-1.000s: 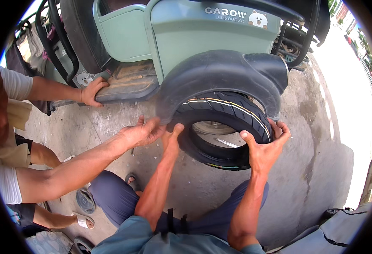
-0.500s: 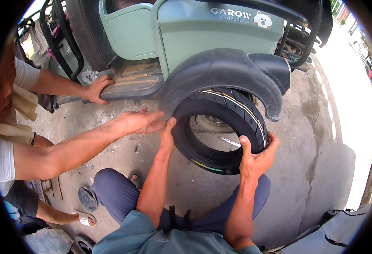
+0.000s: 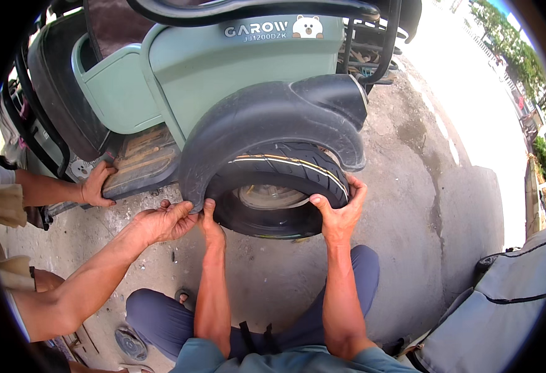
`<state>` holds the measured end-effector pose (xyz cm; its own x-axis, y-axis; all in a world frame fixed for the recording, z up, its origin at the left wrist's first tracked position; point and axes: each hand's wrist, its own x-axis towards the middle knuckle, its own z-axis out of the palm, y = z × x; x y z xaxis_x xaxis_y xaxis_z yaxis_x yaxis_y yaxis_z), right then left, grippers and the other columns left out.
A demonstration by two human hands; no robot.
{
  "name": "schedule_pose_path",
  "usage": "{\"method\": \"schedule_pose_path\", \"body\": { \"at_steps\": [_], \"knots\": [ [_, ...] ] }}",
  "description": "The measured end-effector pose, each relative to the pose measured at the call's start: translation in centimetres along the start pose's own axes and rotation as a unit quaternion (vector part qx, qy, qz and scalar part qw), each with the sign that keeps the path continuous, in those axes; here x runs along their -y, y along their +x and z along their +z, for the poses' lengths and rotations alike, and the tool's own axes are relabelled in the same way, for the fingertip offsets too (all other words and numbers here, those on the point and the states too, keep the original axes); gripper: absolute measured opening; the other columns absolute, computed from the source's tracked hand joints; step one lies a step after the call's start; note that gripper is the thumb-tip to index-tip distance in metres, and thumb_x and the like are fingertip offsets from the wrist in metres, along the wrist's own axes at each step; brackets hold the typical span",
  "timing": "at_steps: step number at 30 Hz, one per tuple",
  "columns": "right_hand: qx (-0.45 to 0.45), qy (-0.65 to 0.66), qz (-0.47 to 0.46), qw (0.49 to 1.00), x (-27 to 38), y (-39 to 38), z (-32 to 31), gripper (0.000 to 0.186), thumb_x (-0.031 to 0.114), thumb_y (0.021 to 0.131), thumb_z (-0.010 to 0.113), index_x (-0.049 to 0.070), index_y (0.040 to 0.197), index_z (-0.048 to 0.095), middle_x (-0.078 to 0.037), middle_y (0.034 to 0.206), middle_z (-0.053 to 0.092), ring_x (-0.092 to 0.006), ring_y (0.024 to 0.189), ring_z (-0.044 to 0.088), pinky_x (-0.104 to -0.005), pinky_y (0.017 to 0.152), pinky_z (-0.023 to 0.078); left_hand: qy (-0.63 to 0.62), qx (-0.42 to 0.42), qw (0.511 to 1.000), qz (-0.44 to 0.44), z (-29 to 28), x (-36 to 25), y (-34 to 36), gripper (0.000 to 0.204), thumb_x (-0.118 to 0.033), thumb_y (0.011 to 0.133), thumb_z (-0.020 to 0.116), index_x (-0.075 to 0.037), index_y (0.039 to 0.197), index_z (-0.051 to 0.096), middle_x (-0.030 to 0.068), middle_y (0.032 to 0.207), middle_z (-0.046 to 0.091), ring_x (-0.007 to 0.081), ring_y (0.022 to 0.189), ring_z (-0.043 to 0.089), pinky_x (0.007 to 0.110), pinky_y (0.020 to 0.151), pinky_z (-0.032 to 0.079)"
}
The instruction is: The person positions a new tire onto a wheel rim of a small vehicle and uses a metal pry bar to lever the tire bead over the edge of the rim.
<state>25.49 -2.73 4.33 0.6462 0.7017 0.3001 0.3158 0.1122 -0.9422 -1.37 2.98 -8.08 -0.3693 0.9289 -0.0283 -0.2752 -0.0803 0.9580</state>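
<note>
A black tyre (image 3: pixel 268 226), its tread marked with yellow and white lines, is held between my two hands under the black fender (image 3: pixel 257 118) of a pale green vehicle. My left hand (image 3: pixel 212 225) grips its left side, thumb up on the sidewall. On the right side my right hand (image 3: pixel 338 211) grips it, thumb on the sidewall and fingers round the tread. Through the tyre's opening a round metal wheel rim (image 3: pixel 272 196) shows. Another person's hand (image 3: pixel 161 222) pinches the fender's lower left edge, close to my left hand.
The other person's second hand (image 3: pixel 97 184) rests on the vehicle's footboard (image 3: pixel 145 163). The green body panel (image 3: pixel 242 62) rises above the fender. A round dark dish-like thing (image 3: pixel 130 343) lies on the concrete ground at lower left. A grey covered vehicle (image 3: pixel 509 298) stands at lower right.
The tyre has moved in under the fender, toward the wheel, and tilted more upright. The other person's near hand has closed on the fender edge. The whole view has shifted.
</note>
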Motion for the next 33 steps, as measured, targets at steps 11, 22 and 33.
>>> {"method": "schedule_pose_path", "body": {
  "at_steps": [11, 22, 33],
  "knots": [
    [-0.057, -0.082, 0.046, 0.994, 3.5, -0.5, -0.6, 0.13, 0.051, 0.054, 0.099, 0.0, 0.149, 0.026, -0.017, 0.134, 0.041, -0.035, 0.124, 0.049, -0.0484, 0.104, 0.044, -0.097, 0.022, 0.994, -0.04, 2.1, -1.4, -0.5, 0.078, -0.04, 0.09, 0.076, 0.001, 0.148, 0.043, 0.0118, 0.144, 0.053, 0.0265, 0.132, 0.05, 0.04, 0.115, 0.035],
    [-0.048, 0.008, -0.021, 0.999, -2.0, 0.3, 1.0, 0.108, 0.064, 0.06, 0.092, 0.001, 0.13, 0.039, -0.017, 0.123, 0.045, -0.032, 0.117, 0.051, -0.0482, 0.107, 0.043, -0.069, -0.008, 0.997, 0.021, 2.5, -1.5, -1.2, 0.075, -0.04, 0.093, 0.074, 0.004, 0.147, 0.045, 0.0134, 0.146, 0.051, 0.0277, 0.13, 0.049, 0.038, 0.114, 0.035],
    [-0.003, 0.047, 0.07, 0.996, -1.1, -1.2, -1.1, 0.118, 0.068, 0.07, 0.083, -0.002, 0.151, 0.034, -0.024, 0.146, 0.048, -0.0368, 0.133, 0.051, -0.0458, 0.111, 0.041, -0.046, -0.002, 0.999, 0.012, 2.5, -1.5, -1.7, 0.063, -0.04, 0.097, 0.07, -0.004, 0.144, 0.05, 0.0099, 0.144, 0.054, 0.0258, 0.134, 0.046, 0.041, 0.116, 0.031]
  ]
}}
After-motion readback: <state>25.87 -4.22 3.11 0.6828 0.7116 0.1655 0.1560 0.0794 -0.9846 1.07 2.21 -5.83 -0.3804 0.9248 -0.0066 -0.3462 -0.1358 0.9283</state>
